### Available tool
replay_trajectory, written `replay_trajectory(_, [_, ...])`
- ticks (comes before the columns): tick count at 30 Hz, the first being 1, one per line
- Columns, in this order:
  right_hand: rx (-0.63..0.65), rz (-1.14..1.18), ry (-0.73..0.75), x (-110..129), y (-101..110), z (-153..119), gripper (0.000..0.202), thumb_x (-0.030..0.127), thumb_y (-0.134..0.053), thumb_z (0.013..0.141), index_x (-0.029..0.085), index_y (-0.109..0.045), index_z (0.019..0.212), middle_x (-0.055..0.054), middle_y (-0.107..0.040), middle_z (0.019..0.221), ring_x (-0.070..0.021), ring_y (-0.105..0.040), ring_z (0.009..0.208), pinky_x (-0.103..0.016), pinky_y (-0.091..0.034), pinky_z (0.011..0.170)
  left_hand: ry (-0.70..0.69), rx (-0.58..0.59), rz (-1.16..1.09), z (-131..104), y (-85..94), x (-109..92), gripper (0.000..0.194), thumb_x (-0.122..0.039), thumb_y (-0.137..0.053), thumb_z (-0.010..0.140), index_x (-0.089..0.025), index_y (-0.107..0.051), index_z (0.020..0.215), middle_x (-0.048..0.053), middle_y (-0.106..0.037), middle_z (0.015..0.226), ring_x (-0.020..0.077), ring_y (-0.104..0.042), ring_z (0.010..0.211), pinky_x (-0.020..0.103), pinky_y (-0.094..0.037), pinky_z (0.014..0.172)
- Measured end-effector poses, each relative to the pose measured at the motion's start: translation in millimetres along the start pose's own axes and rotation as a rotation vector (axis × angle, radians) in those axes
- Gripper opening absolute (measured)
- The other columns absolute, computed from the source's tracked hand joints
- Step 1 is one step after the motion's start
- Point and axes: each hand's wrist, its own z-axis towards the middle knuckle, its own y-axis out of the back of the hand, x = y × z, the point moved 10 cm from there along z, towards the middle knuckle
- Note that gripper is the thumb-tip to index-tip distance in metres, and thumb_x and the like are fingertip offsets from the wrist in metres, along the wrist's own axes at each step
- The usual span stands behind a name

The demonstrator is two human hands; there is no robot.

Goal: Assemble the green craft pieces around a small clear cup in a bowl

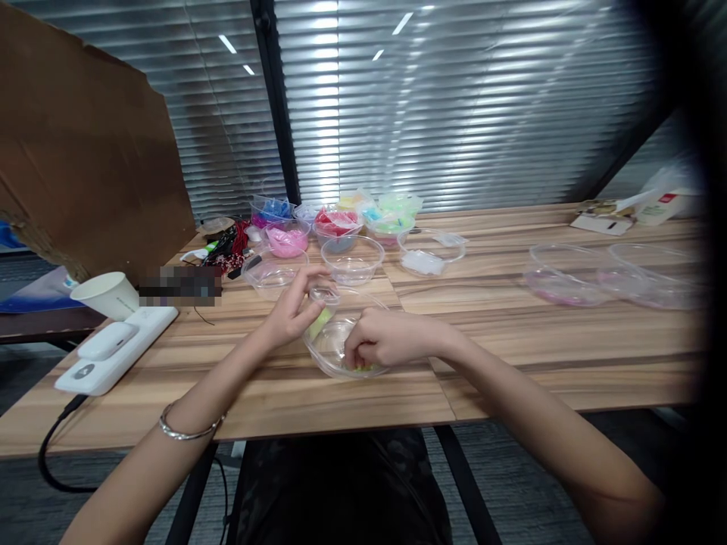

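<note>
A clear plastic bowl (326,362) sits near the table's front edge, between my hands. My left hand (298,305) is closed around a small clear cup (325,296) at the bowl's left rim. Something yellow-green (319,324) shows below the cup, against the bowl's side. My right hand (378,338) reaches down into the bowl with its fingers curled together. Small yellow-green bits (363,369) lie under those fingertips. Whether the fingers hold any of them is hidden.
Behind stand clear bowls (352,261) and tubs with pink (287,241), red (337,221) and blue (276,210) contents. More clear bowls (568,291) are at right. A white power strip (122,352), paper cup (107,294) and cardboard sheet (91,144) are at left.
</note>
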Motion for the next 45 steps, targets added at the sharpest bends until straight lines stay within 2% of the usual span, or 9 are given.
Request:
replay_trajectory(4, [0.091, 0.156, 0.105, 4.8, -4.8, -4.0, 0.037, 0.006, -0.047, 0.076, 0.015, -0.074, 0.1, -0.002, -0.072, 0.086, -0.0095, -0.063, 0.074, -0.017, -0.044, 0.067, 0.009, 0.019, -0.036, 0.0, -0.4, 4.5, 0.043, -0.035, -0.053, 0.093, -0.02, -0.04, 0.131, 0.01, -0.058, 0.112, 0.0225, -0.059, 0.104, 0.037, -0.045, 0.092])
replay_trajectory(8, [0.108, 0.253, 0.152, 5.2, -1.9, -6.8, 0.028, 0.012, -0.055, 0.083, 0.014, -0.074, 0.104, -0.002, -0.073, 0.09, -0.0078, -0.063, 0.074, -0.014, -0.045, 0.066, 0.045, 0.024, -0.087, 1.0, -1.0, 8.9, 0.043, -0.036, -0.055, 0.093, -0.021, -0.041, 0.131, 0.01, -0.058, 0.113, 0.0223, -0.058, 0.105, 0.034, -0.046, 0.089])
replay_trajectory(10, [0.135, 0.306, 0.169, 5.1, -2.5, -8.0, 0.027, 0.019, -0.058, 0.086, 0.013, -0.072, 0.108, -0.003, -0.073, 0.093, -0.0072, -0.063, 0.075, -0.013, -0.046, 0.066, 0.048, 0.03, -0.121, 2.1, -1.9, 8.4, 0.043, -0.036, -0.055, 0.092, -0.021, -0.041, 0.13, 0.01, -0.058, 0.112, 0.022, -0.058, 0.105, 0.033, -0.046, 0.089])
replay_trajectory(14, [0.236, 0.479, 0.182, 5.3, -9.0, -9.9, 0.037, 0.023, -0.062, 0.087, 0.01, -0.066, 0.121, -0.007, -0.071, 0.107, -0.0096, -0.065, 0.091, -0.014, -0.05, 0.077, 0.048, 0.057, -0.166, 4.0, -5.5, 4.2, 0.041, -0.034, -0.055, 0.093, -0.02, -0.041, 0.13, 0.01, -0.058, 0.109, 0.0212, -0.058, 0.104, 0.032, -0.046, 0.087])
replay_trajectory(17, [0.264, 0.509, 0.181, 4.7, -11.0, -9.7, 0.036, 0.024, -0.063, 0.087, 0.01, -0.066, 0.12, -0.008, -0.07, 0.108, -0.0103, -0.066, 0.093, -0.016, -0.05, 0.08, 0.052, 0.067, -0.172, 4.9, -6.8, 1.6, 0.041, -0.033, -0.054, 0.094, -0.019, -0.041, 0.129, 0.009, -0.059, 0.108, 0.0203, -0.058, 0.104, 0.032, -0.046, 0.088])
replay_trajectory(23, [0.251, 0.475, 0.199, 4.8, -9.9, -7.8, 0.024, 0.024, -0.065, 0.087, 0.011, -0.07, 0.106, -0.005, -0.07, 0.094, -0.0072, -0.064, 0.081, -0.014, -0.049, 0.074, 0.056, 0.062, -0.17, 5.0, -6.0, 1.3, 0.041, -0.034, -0.055, 0.094, -0.02, -0.041, 0.129, 0.009, -0.058, 0.11, 0.0204, -0.057, 0.104, 0.032, -0.045, 0.089])
replay_trajectory(29, [0.255, 0.455, 0.236, 8.3, -9.8, -7.2, 0.02, 0.023, -0.063, 0.088, 0.01, -0.069, 0.102, -0.004, -0.068, 0.088, -0.0056, -0.061, 0.075, -0.012, -0.047, 0.067, 0.053, 0.069, -0.162, 3.7, -6.3, 4.5, 0.043, -0.035, -0.055, 0.093, -0.02, -0.041, 0.131, 0.01, -0.059, 0.11, 0.0215, -0.057, 0.105, 0.034, -0.044, 0.089])
replay_trajectory(37, [0.213, 0.471, 0.202, 5.6, -7.4, -6.3, 0.02, 0.023, -0.064, 0.087, 0.01, -0.069, 0.102, -0.003, -0.068, 0.086, -0.0062, -0.061, 0.075, -0.013, -0.047, 0.067, 0.104, 0.094, -0.216, 1.5, -8.8, 10.6, 0.045, -0.035, -0.056, 0.093, -0.02, -0.04, 0.132, 0.012, -0.06, 0.115, 0.0241, -0.059, 0.109, 0.036, -0.044, 0.091])
replay_trajectory(45, [0.162, 0.505, 0.163, 2.9, -2.2, -5.6, 0.024, 0.027, -0.066, 0.086, 0.013, -0.069, 0.105, -0.005, -0.069, 0.092, -0.0081, -0.063, 0.08, -0.015, -0.049, 0.071, 0.086, 0.109, -0.213, 2.7, -10.5, 3.0, 0.045, -0.034, -0.057, 0.092, -0.019, -0.041, 0.132, 0.012, -0.061, 0.114, 0.0238, -0.058, 0.112, 0.036, -0.045, 0.092])
